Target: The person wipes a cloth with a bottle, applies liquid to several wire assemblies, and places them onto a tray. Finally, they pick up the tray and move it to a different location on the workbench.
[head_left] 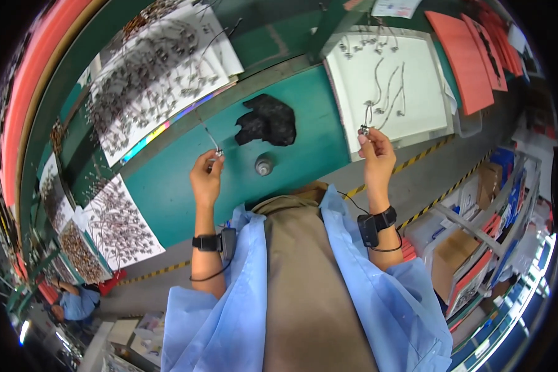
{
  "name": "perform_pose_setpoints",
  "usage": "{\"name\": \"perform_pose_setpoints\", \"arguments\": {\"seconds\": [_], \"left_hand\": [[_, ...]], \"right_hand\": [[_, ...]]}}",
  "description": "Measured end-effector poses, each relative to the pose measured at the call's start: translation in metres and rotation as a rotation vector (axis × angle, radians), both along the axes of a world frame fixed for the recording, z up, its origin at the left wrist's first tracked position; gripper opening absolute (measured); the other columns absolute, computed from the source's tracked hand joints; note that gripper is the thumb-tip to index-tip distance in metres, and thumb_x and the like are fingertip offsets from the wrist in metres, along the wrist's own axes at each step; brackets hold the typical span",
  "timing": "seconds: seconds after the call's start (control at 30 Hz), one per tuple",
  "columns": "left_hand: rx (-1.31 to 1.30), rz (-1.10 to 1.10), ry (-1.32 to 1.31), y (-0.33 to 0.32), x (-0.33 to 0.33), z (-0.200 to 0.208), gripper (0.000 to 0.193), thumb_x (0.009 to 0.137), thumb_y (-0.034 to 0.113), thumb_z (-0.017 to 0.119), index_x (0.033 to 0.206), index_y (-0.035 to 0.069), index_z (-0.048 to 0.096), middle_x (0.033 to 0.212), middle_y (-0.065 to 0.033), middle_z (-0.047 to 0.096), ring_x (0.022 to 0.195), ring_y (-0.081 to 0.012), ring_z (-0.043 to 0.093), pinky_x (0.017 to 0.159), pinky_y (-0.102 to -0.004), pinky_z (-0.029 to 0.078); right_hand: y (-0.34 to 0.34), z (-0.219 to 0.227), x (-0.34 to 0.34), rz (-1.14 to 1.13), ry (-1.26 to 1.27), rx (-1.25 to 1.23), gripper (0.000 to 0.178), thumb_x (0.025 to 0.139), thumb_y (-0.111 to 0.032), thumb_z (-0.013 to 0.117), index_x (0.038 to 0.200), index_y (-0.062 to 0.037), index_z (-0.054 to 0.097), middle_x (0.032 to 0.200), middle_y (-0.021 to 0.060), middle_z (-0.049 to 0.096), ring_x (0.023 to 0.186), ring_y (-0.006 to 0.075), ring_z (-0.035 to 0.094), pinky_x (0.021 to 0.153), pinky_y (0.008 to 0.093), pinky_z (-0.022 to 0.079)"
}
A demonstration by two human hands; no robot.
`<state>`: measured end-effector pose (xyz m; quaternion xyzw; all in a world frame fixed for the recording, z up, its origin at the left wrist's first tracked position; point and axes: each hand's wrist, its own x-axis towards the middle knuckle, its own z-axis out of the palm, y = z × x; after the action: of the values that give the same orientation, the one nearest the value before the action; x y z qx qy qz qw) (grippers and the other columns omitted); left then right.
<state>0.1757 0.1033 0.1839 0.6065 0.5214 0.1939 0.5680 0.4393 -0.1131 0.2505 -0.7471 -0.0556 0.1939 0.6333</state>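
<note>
Over the green table (173, 180), my left hand (206, 180) pinches a small metal part with a thin wire lead (219, 152), its wire rising up and to the left. My right hand (378, 158) has its fingertips closed on a similar wired metal part (364, 130) above the near left edge of a white tray (428, 121). Inside that tray lie several more wired parts (387, 93). Between my hands stand a small grey round bottle (263, 165) and, farther off, a crumpled black cloth or bag (270, 121).
At the far left, a white sheet (115, 149) carries many wired parts; another loaded sheet (152, 239) lies nearer. A box of small brown pieces (80, 248) sits beside it. Red boards (462, 62) stand at the far right. Another person (80, 304) is at lower left.
</note>
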Motion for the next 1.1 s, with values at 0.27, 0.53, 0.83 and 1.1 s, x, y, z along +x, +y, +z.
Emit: {"name": "perform_pose_setpoints", "arguments": {"seconds": [0.27,0.53,0.83,1.1], "left_hand": [[0.277,-0.151,-0.078,-0.087,0.084,0.068,0.020,0.077,0.000,0.061,0.096,-0.002,0.057,0.087,-0.0051,0.058,0.066,-0.0105,0.055,0.059,-0.0218,0.045],[0.286,-0.528,-0.180,-0.139,0.212,0.093,0.021,0.073,0.002,0.065,0.092,0.002,0.060,0.089,-0.0078,0.059,0.064,-0.0169,0.058,0.056,-0.0259,0.046],[0.305,-0.808,-0.121,-0.144,0.371,0.045,0.020,0.073,0.005,0.065,0.092,0.004,0.060,0.086,-0.0080,0.058,0.063,-0.0198,0.056,0.057,-0.0291,0.046],[0.457,-0.687,0.028,-0.174,0.477,-0.010,0.018,0.073,0.007,0.065,0.091,0.004,0.060,0.085,-0.0080,0.058,0.061,-0.0200,0.055,0.056,-0.0292,0.045]], "right_hand": [[-0.085,0.000,0.056,-0.064,-0.012,-0.006,0.027,0.079,-0.013,0.064,0.102,-0.0018,0.055,0.086,0.0007,0.060,0.072,0.0041,0.052,0.057,0.0173,0.042],[-0.096,-0.010,0.137,-0.172,-0.086,-0.031,0.025,0.078,-0.009,0.065,0.099,0.0008,0.055,0.081,0.0012,0.059,0.060,0.0031,0.046,0.052,0.0173,0.037],[-0.128,-0.028,0.267,-0.276,-0.359,-0.330,0.024,0.077,-0.011,0.066,0.096,0.0013,0.058,0.075,0.0009,0.059,0.053,0.0038,0.041,0.049,0.0189,0.035],[-0.161,-0.089,0.397,-0.239,-0.482,-0.342,0.023,0.074,-0.011,0.069,0.091,0.0003,0.058,0.075,0.0025,0.060,0.052,0.0073,0.045,0.049,0.0222,0.038]]}}
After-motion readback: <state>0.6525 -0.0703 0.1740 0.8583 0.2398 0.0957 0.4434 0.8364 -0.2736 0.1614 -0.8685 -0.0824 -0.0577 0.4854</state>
